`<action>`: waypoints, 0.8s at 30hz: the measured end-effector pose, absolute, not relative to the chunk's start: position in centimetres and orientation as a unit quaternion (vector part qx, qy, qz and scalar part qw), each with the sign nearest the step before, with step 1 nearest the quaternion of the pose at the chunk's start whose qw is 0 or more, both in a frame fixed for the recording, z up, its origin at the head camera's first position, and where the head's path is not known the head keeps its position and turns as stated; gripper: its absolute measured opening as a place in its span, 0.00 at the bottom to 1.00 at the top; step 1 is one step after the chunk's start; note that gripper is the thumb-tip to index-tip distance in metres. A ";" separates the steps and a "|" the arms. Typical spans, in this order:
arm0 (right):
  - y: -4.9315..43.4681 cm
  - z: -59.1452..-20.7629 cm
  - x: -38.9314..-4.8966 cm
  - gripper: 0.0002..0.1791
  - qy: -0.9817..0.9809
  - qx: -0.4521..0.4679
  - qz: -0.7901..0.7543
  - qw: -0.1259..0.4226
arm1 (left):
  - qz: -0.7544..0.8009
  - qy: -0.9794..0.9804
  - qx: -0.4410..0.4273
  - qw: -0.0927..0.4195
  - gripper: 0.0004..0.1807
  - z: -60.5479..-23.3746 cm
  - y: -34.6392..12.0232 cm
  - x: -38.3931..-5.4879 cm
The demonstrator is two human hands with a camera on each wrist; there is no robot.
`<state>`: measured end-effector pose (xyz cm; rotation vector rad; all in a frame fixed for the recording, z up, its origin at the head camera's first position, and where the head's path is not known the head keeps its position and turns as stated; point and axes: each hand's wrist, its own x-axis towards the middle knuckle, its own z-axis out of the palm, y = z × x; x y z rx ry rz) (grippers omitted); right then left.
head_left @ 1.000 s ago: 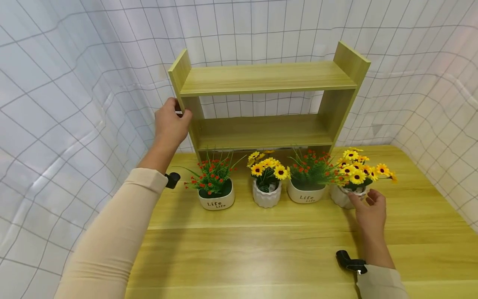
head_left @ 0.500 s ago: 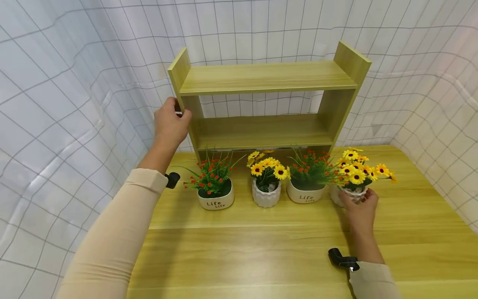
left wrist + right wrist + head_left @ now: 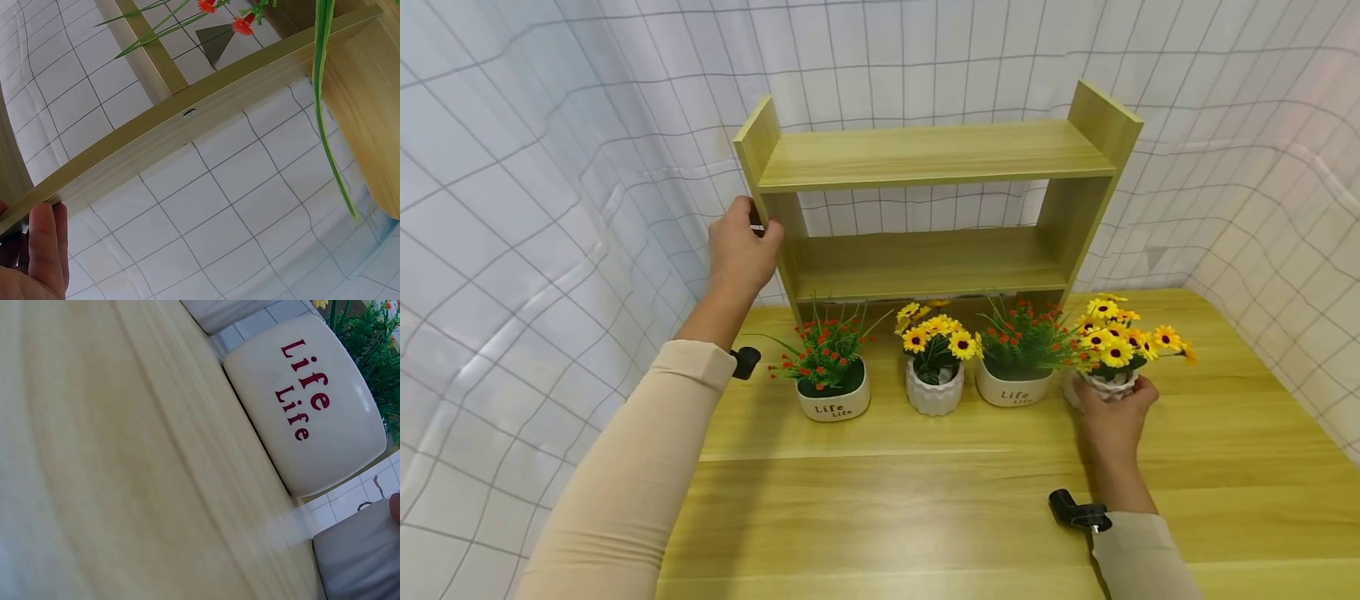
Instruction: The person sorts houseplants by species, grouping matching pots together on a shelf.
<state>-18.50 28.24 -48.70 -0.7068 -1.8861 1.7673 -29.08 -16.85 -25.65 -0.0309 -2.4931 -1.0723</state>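
Observation:
In the head view, my left hand (image 3: 741, 254) grips the left side panel of a wooden shelf (image 3: 925, 154), thumb at its front edge. The left wrist view shows my fingers (image 3: 47, 244) against that panel (image 3: 144, 119). At the far right of the row, my right hand (image 3: 1114, 433) holds a potted plant with yellow flowers (image 3: 1116, 352), thumb and fingers at opposite sides of its white pot. Part of this pot (image 3: 362, 556) and a fingertip (image 3: 395, 507) show in the right wrist view. The pot stands on the table, largely hidden by my hand.
Left of it in a row stand a red-flowered plant in a "Life" pot (image 3: 1015, 390), a yellow-flowered pot (image 3: 935, 392) and another red-flowered pot (image 3: 832, 404). They sit before the shelf on the wooden table (image 3: 880, 508). A checked curtain (image 3: 880, 75) surrounds the table.
My right hand has moved left and closed round the rightmost white pot; a second ago it was at the pot's right side. The left hand has stayed on the shelf panel.

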 end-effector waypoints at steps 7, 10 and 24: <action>28.3 -48.5 -18.4 0.49 -0.690 -0.271 0.635 0.218 | -0.385 -0.898 -0.012 0.214 0.19 -25.6 -16.8 -29.1; 28.3 -48.5 -18.3 0.50 -0.685 -0.277 0.639 0.213 | -0.383 -0.899 -0.011 0.211 0.19 -25.6 -16.8 -29.1; 28.7 -48.1 -17.7 0.51 -0.663 -0.292 0.656 0.211 | -0.378 -0.902 -0.011 0.208 0.19 -25.6 -16.8 -29.1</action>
